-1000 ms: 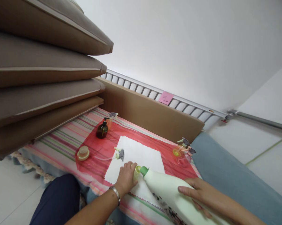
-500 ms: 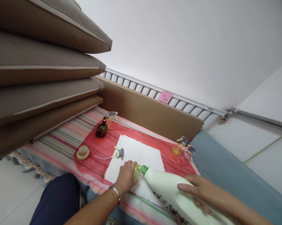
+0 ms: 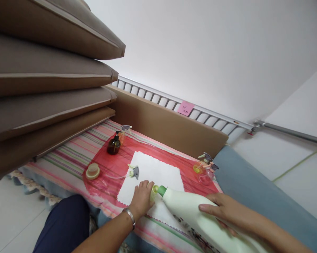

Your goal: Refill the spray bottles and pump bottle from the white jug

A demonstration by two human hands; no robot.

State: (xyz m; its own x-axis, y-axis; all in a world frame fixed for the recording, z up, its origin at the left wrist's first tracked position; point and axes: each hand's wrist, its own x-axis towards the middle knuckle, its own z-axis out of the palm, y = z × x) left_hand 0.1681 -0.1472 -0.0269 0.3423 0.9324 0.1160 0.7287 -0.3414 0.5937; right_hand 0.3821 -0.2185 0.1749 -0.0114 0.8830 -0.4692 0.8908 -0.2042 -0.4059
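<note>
My left hand [image 3: 142,198] is wrapped round a small yellow-green bottle [image 3: 154,191] over the white scalloped sheet [image 3: 158,168]; most of the bottle is hidden. My right hand [image 3: 219,209] grips a large pale green jug-like bottle [image 3: 190,207], tilted so that its green spout [image 3: 162,190] meets the small bottle's mouth. Whether liquid is flowing cannot be made out. On the sheet, just beyond my left hand, lies a grey and green spray head [image 3: 134,172] with its thin tube. Left of that sits a round cream cap [image 3: 92,171].
A dark pump bottle [image 3: 113,145] and an orange spray bottle [image 3: 123,137] stand at the back left of the red plastic [image 3: 103,158]. Two spray bottles [image 3: 206,175] are at the right. Stacked brown cushions [image 3: 50,84] rise at left; a brown board [image 3: 163,121] fronts the radiator.
Both hands and the two bottles keep nearly the same position. The whole view has shifted very slightly.
</note>
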